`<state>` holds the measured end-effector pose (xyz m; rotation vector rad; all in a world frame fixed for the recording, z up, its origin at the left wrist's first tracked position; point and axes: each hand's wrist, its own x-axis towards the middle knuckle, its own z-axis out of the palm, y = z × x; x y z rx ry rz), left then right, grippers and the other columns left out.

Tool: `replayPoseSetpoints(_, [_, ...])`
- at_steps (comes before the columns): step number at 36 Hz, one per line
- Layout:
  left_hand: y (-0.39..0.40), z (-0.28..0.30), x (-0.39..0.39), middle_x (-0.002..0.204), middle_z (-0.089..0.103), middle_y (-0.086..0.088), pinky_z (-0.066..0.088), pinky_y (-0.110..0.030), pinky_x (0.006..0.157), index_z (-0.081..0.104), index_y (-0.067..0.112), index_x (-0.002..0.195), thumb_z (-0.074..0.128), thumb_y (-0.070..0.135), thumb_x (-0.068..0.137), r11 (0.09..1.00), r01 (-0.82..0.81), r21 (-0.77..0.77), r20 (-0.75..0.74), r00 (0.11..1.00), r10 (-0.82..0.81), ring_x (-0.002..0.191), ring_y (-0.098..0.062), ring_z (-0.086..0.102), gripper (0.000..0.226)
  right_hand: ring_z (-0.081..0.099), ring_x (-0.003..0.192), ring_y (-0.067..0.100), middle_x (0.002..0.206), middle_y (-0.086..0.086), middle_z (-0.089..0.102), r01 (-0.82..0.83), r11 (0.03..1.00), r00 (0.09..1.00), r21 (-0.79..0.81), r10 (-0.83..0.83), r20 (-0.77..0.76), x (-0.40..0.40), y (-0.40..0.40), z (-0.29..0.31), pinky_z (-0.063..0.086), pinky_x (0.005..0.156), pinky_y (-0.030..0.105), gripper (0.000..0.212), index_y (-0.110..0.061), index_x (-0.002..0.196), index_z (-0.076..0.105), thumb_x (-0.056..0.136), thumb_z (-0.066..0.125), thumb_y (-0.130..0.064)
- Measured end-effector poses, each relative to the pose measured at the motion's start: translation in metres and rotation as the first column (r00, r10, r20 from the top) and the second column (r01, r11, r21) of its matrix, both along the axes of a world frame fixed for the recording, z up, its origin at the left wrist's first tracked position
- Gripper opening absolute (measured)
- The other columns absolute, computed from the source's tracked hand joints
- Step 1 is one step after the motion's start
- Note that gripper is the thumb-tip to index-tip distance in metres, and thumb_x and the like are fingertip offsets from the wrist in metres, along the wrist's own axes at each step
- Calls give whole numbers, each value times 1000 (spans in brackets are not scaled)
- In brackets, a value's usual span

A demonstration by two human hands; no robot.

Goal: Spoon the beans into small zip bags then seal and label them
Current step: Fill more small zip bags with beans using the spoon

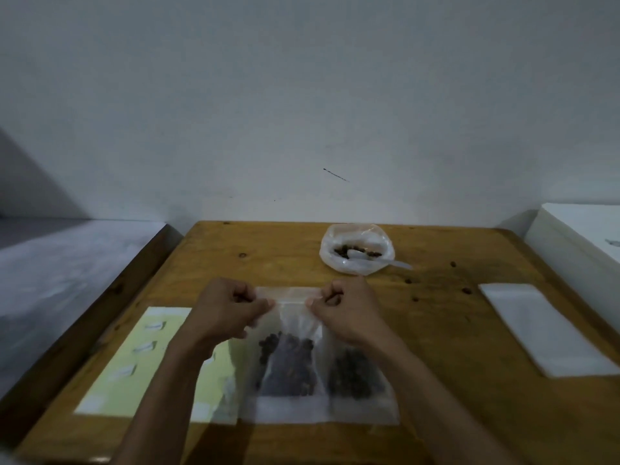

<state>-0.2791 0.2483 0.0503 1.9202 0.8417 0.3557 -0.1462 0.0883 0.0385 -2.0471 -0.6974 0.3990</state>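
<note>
The zip bag (295, 350) is held up over the middle of the bench (436, 330), close to the near edge. It has dark beans (288, 360) in its lower half. A second bag (359, 374) with beans lies flat just right of the zip bag and partly under it. The near edge of the bench is just past the bottom of both bags, so there is little room on that side.

The left hand (228, 310) pinches the top strip of the zip bag at its left end. The right hand (345, 307) pinches the same strip at its right end. Both hands are curled with thumb and finger pressed on the strip. I cannot tell if the strip is shut all the way.

Left of the zip bag, a pale yellow sheet (141, 357) with small white labels lies flat, reaching near the left edge of the bench. Right of the zip bag there is a wide bare patch of wood, then a white stack (550, 330) near the right edge.

Behind the zip bag is another bare strip of wood. Farther back and a bit right sits an open plastic bag (355, 250) of beans with a white spoon (372, 260) in it, near the far edge by the wall (302, 95).
</note>
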Motion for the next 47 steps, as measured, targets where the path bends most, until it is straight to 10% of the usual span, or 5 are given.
replayPoseSetpoints(13, [3,-23,7,78,70,-1,55,-37,73,71,17,85,85,38,76,957,-49,287,-139,986,92,78,-16,65,27,58,121,19,130,-4,64,50,948,956,-315,46,289,-7,4,-10,54,91,41,57,-23,132,61,84,70,-53])
replayPoseSetpoints(24, [-4,-10,13,103,73,0,54,-33,84,72,14,115,76,48,82,910,-137,391,-40,985,165,94,-16,66,47,60,115,18,121,-4,67,89,970,953,-228,-16,303,-8,1,-2,55,90,44,51,-27,125,64,83,68,-55])
replayPoseSetpoints(30, [-23,1,25,119,71,0,46,-28,84,70,14,120,74,43,85,871,-109,479,66,994,88,108,-15,65,45,62,110,11,122,-4,68,101,983,961,-152,-56,270,-1,-13,12,46,77,25,46,-24,129,64,89,68,-46])
replayPoseSetpoints(37, [-61,22,60,96,71,13,57,-32,80,74,20,105,75,38,86,872,-109,477,283,959,-34,85,3,62,26,61,91,6,110,-12,67,186,981,935,-50,-161,316,15,-54,37,43,63,22,34,-29,123,66,92,65,-41])
replayPoseSetpoints(47, [-173,31,140,83,67,14,45,-7,69,74,22,88,74,29,87,826,189,532,334,849,-410,84,3,61,7,64,95,18,100,-9,71,526,848,824,-64,-489,286,94,-167,42,55,82,37,17,-28,101,69,91,66,-42])
